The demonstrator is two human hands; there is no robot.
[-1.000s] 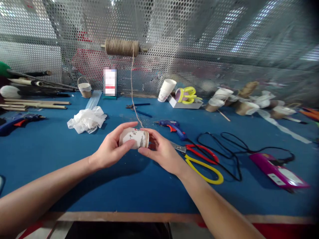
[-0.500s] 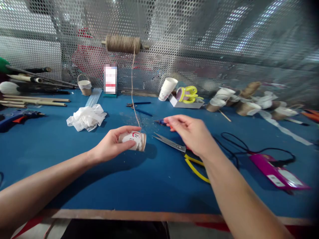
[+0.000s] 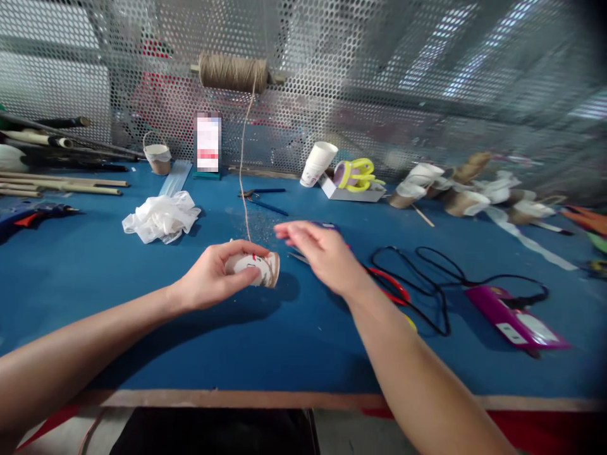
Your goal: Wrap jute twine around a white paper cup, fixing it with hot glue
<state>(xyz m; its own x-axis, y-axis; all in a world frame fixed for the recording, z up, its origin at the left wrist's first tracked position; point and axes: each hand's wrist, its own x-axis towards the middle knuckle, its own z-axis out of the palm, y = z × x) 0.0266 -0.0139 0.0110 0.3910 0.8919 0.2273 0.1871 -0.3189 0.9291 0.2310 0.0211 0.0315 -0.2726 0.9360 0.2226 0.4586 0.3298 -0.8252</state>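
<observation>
The left hand (image 3: 203,275) grasps the paper cup (image 3: 262,263) in its fingers, long axis crosswise; the cup's banded end faces right, just below the loosely extended, apparently unladen fingers of the right hand (image 3: 317,251), apart from them.

Printed cup (image 3: 244,261): smooth matt paper. Twine spool (image 3: 232,72): rough, fibrous. Tabletop (image 3: 199,347) over here: matt, smooth. Power strip (image 3: 496,308): glossy plastic. Wall (image 3: 303,31): perforated metal, shiny. Sticks (image 3: 85,188): bare wood.
</observation>
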